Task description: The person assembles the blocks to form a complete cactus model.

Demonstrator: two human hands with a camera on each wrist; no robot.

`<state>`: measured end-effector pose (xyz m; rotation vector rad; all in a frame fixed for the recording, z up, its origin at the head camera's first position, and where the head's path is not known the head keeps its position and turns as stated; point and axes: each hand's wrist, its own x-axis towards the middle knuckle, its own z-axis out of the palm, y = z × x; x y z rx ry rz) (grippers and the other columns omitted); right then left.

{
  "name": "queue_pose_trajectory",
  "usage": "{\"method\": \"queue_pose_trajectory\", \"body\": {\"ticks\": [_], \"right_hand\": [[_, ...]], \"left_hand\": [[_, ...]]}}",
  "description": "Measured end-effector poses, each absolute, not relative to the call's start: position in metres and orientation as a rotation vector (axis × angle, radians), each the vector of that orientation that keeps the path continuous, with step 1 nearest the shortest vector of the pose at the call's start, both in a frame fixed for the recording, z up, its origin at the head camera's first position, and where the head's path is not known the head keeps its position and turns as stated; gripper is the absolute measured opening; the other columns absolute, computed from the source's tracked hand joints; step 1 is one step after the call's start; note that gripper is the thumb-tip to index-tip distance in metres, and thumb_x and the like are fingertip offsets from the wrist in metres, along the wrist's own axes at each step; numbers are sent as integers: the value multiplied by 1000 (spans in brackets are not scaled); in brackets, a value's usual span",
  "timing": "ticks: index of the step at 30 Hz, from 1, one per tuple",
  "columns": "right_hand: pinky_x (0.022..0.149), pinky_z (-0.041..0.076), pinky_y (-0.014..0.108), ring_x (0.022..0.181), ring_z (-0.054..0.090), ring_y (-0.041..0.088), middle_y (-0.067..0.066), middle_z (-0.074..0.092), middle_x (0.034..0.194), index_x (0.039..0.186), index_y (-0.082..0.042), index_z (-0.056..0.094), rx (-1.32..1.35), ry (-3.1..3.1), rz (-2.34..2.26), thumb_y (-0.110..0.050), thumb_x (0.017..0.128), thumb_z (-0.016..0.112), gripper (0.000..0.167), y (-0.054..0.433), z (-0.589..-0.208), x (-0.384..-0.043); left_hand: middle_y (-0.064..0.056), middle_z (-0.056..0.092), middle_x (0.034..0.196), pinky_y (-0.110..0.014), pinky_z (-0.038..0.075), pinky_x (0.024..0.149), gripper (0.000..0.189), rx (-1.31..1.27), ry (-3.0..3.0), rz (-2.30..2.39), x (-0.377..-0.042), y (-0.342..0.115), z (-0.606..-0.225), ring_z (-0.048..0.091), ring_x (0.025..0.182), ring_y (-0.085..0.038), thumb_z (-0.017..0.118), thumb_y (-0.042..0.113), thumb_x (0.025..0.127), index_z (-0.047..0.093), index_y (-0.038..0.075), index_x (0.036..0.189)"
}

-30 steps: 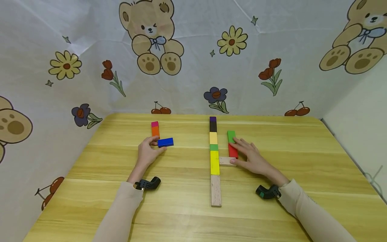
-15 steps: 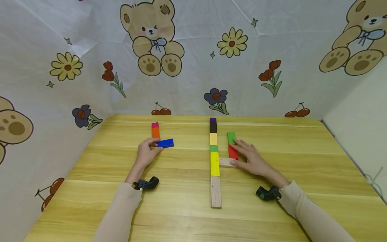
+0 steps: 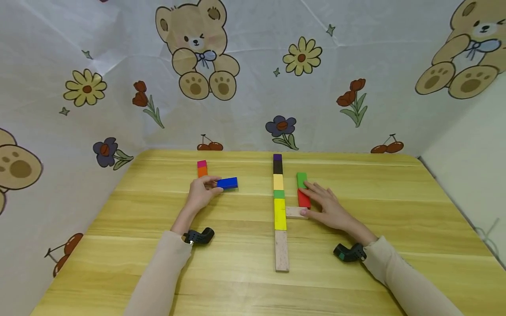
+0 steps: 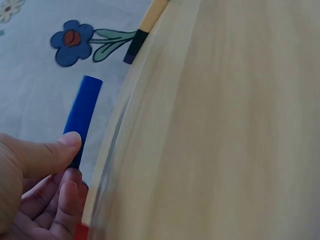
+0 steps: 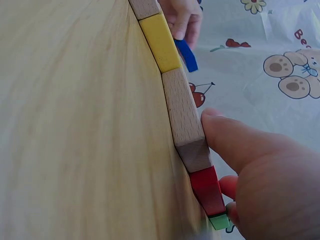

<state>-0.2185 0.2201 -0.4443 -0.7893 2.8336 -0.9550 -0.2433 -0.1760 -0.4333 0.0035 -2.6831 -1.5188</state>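
Note:
My left hand (image 3: 200, 194) pinches one end of a blue block (image 3: 227, 183) between thumb and fingers. In the left wrist view the blue block (image 4: 84, 112) is held up off the table, its free end pointing away from the hand. My right hand (image 3: 330, 208) rests over a red block (image 3: 304, 199) and a green block (image 3: 301, 180), fingers spread. Its thumb touches the end of a plain wooden block (image 3: 293, 212). In the right wrist view the thumb lies beside the plain block (image 5: 184, 107), with fingertips beyond the red block (image 5: 207, 189).
A straight column of blocks runs down the table's middle: purple, black, cream (image 3: 278, 181), green, yellow (image 3: 280, 214) and plain wood (image 3: 282, 251). Behind my left hand lie a pink block (image 3: 202, 163) and an orange block (image 3: 202, 171). A patterned cloth (image 3: 245, 114) hangs behind.
My left hand has moved to the right with the blue block and lifted it off the table, away from beside the orange block. The right hand has stayed in place.

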Motion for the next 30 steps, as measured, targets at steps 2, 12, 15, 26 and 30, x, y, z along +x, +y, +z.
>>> {"method": "queue_pose_trajectory", "body": {"ticks": [2, 12, 15, 26, 30], "right_hand": [[115, 3, 68, 147, 17, 45, 15, 28, 160, 147, -11, 45, -794, 2833, -958, -39, 89, 70, 70, 219, -445, -219], [115, 3, 68, 148, 16, 45, 15, 28, 160, 148, -10, 45, -787, 2823, -971, -37, 89, 70, 69, 217, -447, -220], [115, 3, 68, 147, 16, 46, 15, 28, 160, 148, -10, 45, -791, 2822, -970, -37, 89, 70, 69, 216, -446, -220], [115, 3, 68, 148, 16, 45, 15, 28, 160, 148, -10, 44, -782, 2822, -955, -37, 89, 70, 70, 216, -446, -219], [115, 3, 68, 147, 17, 46, 15, 28, 160, 148, -10, 44, -786, 2825, -957, -36, 89, 70, 69, 216, -445, -219]], "left_hand": [[-17, 67, 103, -28, 54, 79, 33, -12, -2696, -1544, -247, -166, -429, 63, 93, -26, 74, 6, 86, 70, 4, 119], [-14, 69, 104, -34, 56, 83, 33, -131, -2715, -1577, -265, -117, -423, 64, 94, -24, 76, 6, 83, 72, 6, 116], [-13, 69, 102, -33, 56, 83, 32, -136, -2706, -1600, -268, -108, -430, 64, 93, -23, 76, 5, 83, 72, 5, 115], [-12, 68, 91, -24, 51, 70, 32, -145, -2666, -1619, -268, -92, -447, 61, 80, -18, 77, 2, 82, 73, 4, 113], [-11, 68, 91, -23, 50, 68, 32, -147, -2668, -1600, -268, -88, -448, 60, 77, -16, 77, 3, 81, 73, 4, 113]]}}
